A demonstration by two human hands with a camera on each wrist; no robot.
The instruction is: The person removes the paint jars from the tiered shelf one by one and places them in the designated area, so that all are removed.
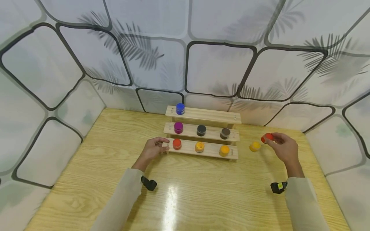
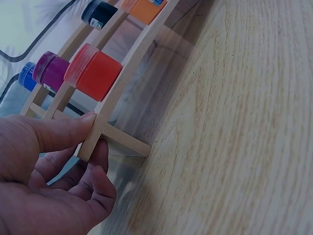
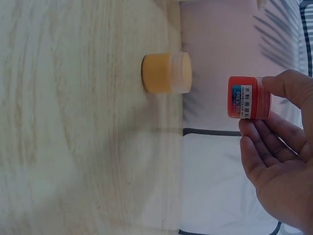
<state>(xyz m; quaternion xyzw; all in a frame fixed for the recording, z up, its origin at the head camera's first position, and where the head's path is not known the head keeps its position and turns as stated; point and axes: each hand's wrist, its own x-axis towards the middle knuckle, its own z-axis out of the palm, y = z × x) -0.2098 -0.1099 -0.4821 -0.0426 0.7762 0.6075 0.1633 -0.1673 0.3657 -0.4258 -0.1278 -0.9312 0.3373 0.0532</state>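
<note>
My left hand (image 1: 152, 149) grips the left end of the lowest step of a three-step wooden rack (image 1: 212, 153), thumb on top and fingers beneath in the left wrist view. My right hand (image 1: 284, 150) pinches a red paint jar (image 3: 248, 98) by its lid end, off the table. Left of it, an orange-yellow jar (image 1: 255, 146) stands on the table. On the lowest step are a red jar (image 2: 93, 72) and two orange-yellow jars (image 1: 199, 147). The middle step holds a purple jar (image 1: 178, 127) and two dark jars (image 1: 201, 130); the top step, a blue jar (image 1: 180, 109).
The wooden table (image 1: 219, 199) runs under the rack and both arms. Behind it and at both sides stand pale panels (image 1: 219, 70) with dark outlines and leaf prints. The orange-yellow jar lies between the rack's right end and my right hand.
</note>
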